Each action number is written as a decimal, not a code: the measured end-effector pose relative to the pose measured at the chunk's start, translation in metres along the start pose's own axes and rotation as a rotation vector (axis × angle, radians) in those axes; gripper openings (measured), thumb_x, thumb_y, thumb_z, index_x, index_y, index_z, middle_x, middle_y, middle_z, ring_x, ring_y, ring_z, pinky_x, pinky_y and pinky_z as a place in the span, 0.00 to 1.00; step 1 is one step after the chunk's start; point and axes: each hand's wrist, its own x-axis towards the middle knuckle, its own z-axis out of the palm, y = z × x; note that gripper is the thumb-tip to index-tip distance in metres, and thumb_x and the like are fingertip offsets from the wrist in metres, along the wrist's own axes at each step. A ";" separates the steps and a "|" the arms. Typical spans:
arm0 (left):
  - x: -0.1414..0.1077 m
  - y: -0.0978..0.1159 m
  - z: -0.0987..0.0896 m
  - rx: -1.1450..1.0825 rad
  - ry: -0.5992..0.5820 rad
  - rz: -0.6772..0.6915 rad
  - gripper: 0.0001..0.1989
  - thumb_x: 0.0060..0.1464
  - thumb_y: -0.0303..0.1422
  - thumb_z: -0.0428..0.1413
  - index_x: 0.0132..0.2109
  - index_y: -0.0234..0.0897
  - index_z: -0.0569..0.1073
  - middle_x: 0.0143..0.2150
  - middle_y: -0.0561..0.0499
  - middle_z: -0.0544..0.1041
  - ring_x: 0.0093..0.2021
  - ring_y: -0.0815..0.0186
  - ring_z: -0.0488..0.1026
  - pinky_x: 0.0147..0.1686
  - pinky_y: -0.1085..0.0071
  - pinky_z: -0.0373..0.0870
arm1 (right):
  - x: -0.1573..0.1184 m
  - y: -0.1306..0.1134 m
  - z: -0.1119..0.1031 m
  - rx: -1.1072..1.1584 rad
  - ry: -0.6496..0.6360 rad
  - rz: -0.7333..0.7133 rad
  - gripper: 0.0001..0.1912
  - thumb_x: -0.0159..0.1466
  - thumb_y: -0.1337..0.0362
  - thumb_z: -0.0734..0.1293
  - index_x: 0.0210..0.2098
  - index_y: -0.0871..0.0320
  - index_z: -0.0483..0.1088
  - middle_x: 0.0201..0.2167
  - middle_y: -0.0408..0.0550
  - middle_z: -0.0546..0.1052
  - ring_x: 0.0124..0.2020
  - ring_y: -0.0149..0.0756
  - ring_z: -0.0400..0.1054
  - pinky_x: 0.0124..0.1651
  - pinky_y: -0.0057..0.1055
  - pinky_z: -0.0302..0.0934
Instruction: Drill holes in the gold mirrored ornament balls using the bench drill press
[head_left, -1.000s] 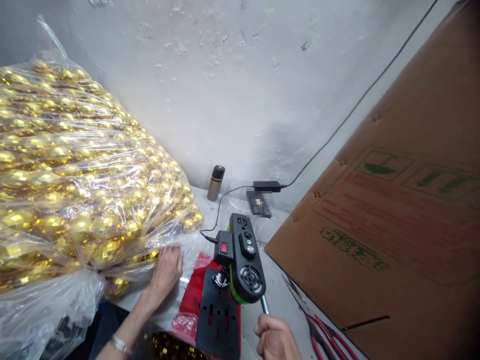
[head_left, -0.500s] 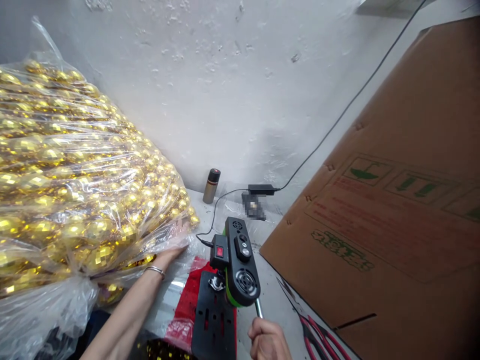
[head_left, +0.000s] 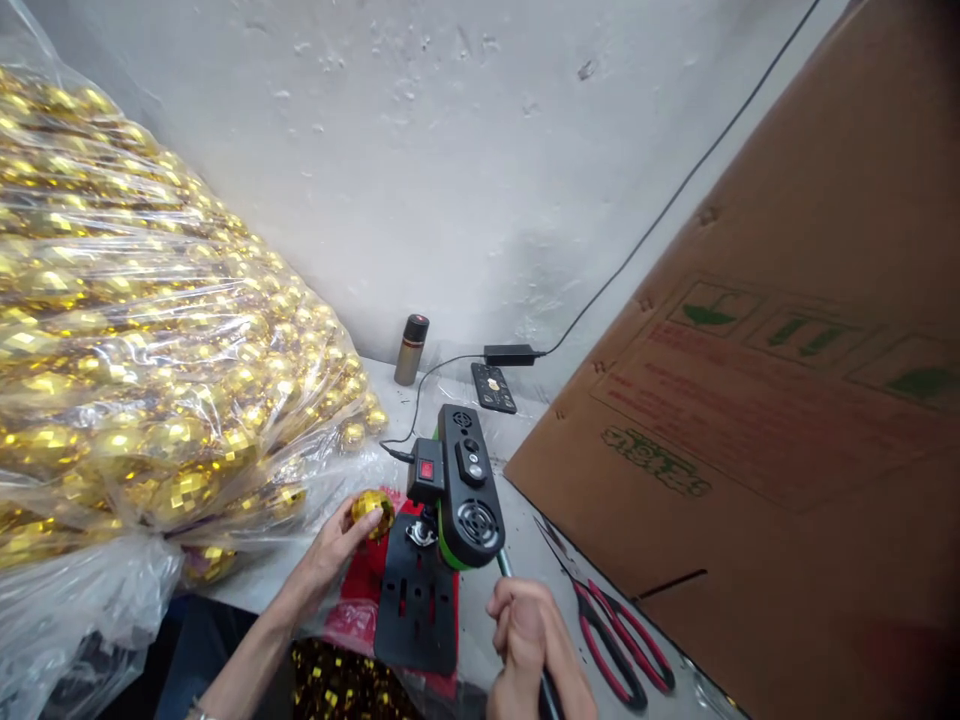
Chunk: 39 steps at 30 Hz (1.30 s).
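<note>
- Towering at right, a brown cardboard box [head_left: 750,400] printed in red and green runs out of frame, its contents hidden.
- Bulging at left, a clear plastic bag [head_left: 82,600], gathered at its near side, holds many faceted gold balls [head_left: 180,440]; the frame's left edge crops it.
- Glittering gold pieces [head_left: 345,685] show at the near edge, cut off; what holds them is hard to make out.
- Reaching in from near left, the left hand [head_left: 326,560] curls around a single gold ball [head_left: 373,513], thumb across its near side, other fingers mostly hidden, just left of a black machine [head_left: 471,485].
- Clenched at the near side, the right hand [head_left: 529,640] wraps a slim rod [head_left: 504,563]; whether its far end touches the machine is unclear.
- Red-handled scissors [head_left: 583,583] lie between the right hand and the box.
- Standing by the far wall is a bottle [head_left: 410,355], with a phone [head_left: 493,388] to its right.
</note>
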 end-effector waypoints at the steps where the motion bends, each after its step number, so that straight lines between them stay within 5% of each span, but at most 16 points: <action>1: -0.008 -0.005 0.008 -0.038 -0.008 -0.020 0.37 0.51 0.61 0.64 0.55 0.35 0.76 0.49 0.43 0.84 0.48 0.52 0.81 0.47 0.60 0.78 | 0.004 0.002 -0.001 0.004 -0.021 -0.039 0.22 0.76 0.65 0.62 0.24 0.55 0.61 0.21 0.38 0.65 0.21 0.27 0.60 0.27 0.29 0.52; 6: -0.031 -0.036 0.039 0.064 0.102 0.053 0.38 0.49 0.61 0.64 0.56 0.37 0.74 0.53 0.41 0.84 0.54 0.48 0.81 0.55 0.55 0.77 | 0.015 0.010 -0.005 0.001 -0.122 -0.258 0.20 0.75 0.71 0.60 0.25 0.55 0.62 0.21 0.37 0.65 0.22 0.25 0.62 0.26 0.27 0.53; 11: -0.041 -0.054 0.048 0.483 0.150 0.199 0.29 0.53 0.49 0.64 0.58 0.42 0.75 0.56 0.40 0.83 0.58 0.44 0.79 0.61 0.43 0.74 | 0.007 0.006 -0.004 0.012 -0.064 -0.145 0.19 0.74 0.73 0.61 0.26 0.56 0.62 0.23 0.38 0.66 0.24 0.26 0.62 0.28 0.27 0.56; 21: -0.048 -0.069 0.044 0.632 -0.012 0.483 0.26 0.55 0.35 0.65 0.60 0.38 0.72 0.59 0.36 0.81 0.58 0.44 0.80 0.58 0.46 0.78 | 0.007 0.021 -0.017 -0.024 -0.204 -0.276 0.15 0.73 0.75 0.59 0.31 0.56 0.66 0.25 0.39 0.69 0.24 0.26 0.65 0.28 0.24 0.59; 29: -0.030 -0.052 0.046 0.665 -0.151 0.373 0.26 0.47 0.29 0.66 0.55 0.38 0.74 0.51 0.43 0.82 0.50 0.50 0.78 0.52 0.52 0.77 | 0.006 0.022 -0.017 -0.008 -0.220 -0.262 0.15 0.74 0.74 0.60 0.31 0.55 0.66 0.26 0.39 0.69 0.25 0.26 0.66 0.28 0.24 0.59; 39: -0.026 -0.073 0.045 0.666 -0.149 0.364 0.28 0.43 0.27 0.68 0.54 0.40 0.74 0.48 0.47 0.80 0.49 0.53 0.75 0.50 0.58 0.75 | -0.007 0.036 -0.013 -0.009 -0.131 -0.350 0.18 0.75 0.72 0.59 0.28 0.55 0.63 0.24 0.38 0.67 0.24 0.25 0.65 0.28 0.25 0.58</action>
